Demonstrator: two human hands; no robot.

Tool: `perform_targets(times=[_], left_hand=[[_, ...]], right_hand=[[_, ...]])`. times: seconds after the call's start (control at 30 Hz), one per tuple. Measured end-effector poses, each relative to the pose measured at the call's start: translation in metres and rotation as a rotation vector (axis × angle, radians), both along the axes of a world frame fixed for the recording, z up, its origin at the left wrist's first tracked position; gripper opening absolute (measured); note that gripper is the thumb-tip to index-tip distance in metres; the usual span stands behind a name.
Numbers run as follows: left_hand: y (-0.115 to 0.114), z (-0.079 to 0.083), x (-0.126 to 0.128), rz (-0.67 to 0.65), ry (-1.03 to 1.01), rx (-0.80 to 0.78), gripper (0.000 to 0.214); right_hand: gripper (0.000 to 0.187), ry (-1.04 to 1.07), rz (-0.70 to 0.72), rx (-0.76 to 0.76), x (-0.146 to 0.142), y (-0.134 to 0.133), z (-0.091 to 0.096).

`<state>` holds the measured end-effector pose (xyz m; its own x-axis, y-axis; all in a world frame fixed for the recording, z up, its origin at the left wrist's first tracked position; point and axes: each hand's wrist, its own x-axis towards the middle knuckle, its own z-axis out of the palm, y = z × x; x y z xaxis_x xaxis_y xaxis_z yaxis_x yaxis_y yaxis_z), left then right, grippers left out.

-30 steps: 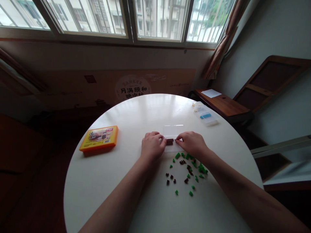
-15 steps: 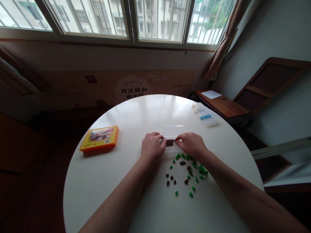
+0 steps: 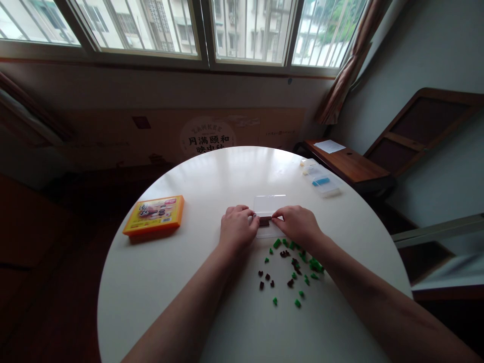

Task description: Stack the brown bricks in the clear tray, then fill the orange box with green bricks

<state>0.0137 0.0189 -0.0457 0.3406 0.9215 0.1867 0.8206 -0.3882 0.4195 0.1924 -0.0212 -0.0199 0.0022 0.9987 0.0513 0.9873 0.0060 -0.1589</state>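
On my feed, brown brick row [image 3: 264,222] lies L–R on the open clear case [image 3: 269,203], b/w both hands, abt equally near. L hand [image 3: 236,229] pinches its left end; R hand [image 3: 300,222] meets the right end, can't tell if grasping.

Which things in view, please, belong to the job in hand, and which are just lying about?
Seemingly in use:
dark brown bar, between left hand and right hand
clear case
loose green pieces
loose brown pieces

Seemingly lying about:
orange box
far clear containers
white paper
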Motion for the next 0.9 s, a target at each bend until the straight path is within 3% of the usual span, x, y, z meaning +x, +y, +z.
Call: perform_targets(times=[0.53,0.7,0.8,0.9], left_hand=[[0.0,0.002,0.0,0.007,-0.004,-0.018,0.028],[0.0,0.002,0.0,0.008,-0.014,-0.024,0.03],[0.0,0.002,-0.001,0.007,-0.041,-0.019,0.033],[0.001,0.002,-0.001,-0.004,-0.061,-0.016,0.035]], right_hand=[[0.025,0.013,0.019,0.016,0.001,-0.001,-0.001],[0.023,0.045,0.033,0.124,0.002,-0.014,0.012],[0.02,0.115,0.096,0.193,0.01,-0.029,0.023],[0.015,0.182,0.333,0.074,0.019,-0.042,0.03]])
